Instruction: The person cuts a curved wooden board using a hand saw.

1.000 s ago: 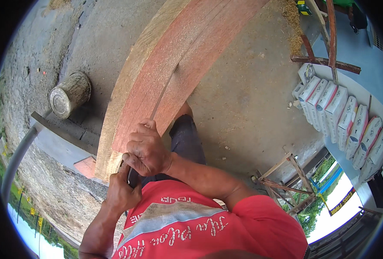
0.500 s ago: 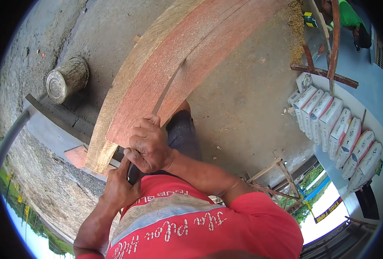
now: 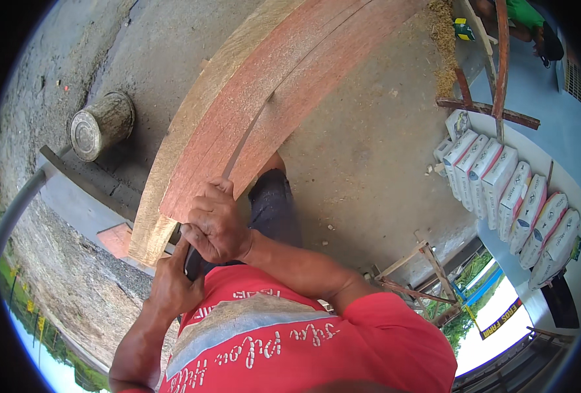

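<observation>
Both my hands are closed on a handsaw (image 3: 243, 145), whose thin blade runs away from me and enters the reddish wooden board (image 3: 212, 141). Ahead of the blade, a dark narrow line continues along the board toward the far end. My right hand (image 3: 217, 221) is wrapped around the saw at the near end of the blade, just over the board's edge. Lower and to the left, my left hand (image 3: 177, 280) grips the black handle, which is partly hidden by the fingers. Sawdust lies on the board's top.
Beneath the board lies a paler curved timber (image 3: 147, 226). A dirty metal bucket (image 3: 103, 126) lies on its side at left, near a grey pipe (image 3: 16, 206). Several filled sacks (image 3: 497, 173) line the right wall. Wood shavings (image 3: 444, 49) and a person in green (image 3: 525, 16) are far right.
My hands and the saw have shifted slightly left and toward me, the blade still in the board. The whole view has moved slightly, and the person in green has shifted.
</observation>
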Demonstrator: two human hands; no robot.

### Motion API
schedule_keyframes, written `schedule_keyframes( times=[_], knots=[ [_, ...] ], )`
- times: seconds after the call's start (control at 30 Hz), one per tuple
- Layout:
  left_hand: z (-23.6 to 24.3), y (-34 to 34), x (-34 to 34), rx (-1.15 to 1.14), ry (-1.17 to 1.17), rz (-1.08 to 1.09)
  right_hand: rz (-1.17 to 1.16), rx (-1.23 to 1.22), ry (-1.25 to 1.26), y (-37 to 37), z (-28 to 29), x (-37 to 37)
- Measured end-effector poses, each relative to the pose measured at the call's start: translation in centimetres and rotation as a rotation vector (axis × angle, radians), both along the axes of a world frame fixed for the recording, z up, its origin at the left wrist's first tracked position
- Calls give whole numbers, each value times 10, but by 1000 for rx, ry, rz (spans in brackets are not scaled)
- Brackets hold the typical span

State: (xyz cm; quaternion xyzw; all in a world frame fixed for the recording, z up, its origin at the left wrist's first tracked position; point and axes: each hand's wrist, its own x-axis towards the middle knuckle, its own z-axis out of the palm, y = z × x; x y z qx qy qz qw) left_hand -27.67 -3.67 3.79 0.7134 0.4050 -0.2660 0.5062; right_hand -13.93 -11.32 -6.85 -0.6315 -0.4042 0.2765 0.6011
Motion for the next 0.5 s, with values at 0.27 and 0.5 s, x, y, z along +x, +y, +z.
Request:
schedule_keyframes(
  times=[0.27, 0.5],
  knots=[
    [-152, 34, 166, 133, -174, -68, -62, -47, -150, 44, -152, 165],
    [-18, 9, 38, -38, 56, 13, -57, 26, -30, 3, -30, 22]
  ],
)
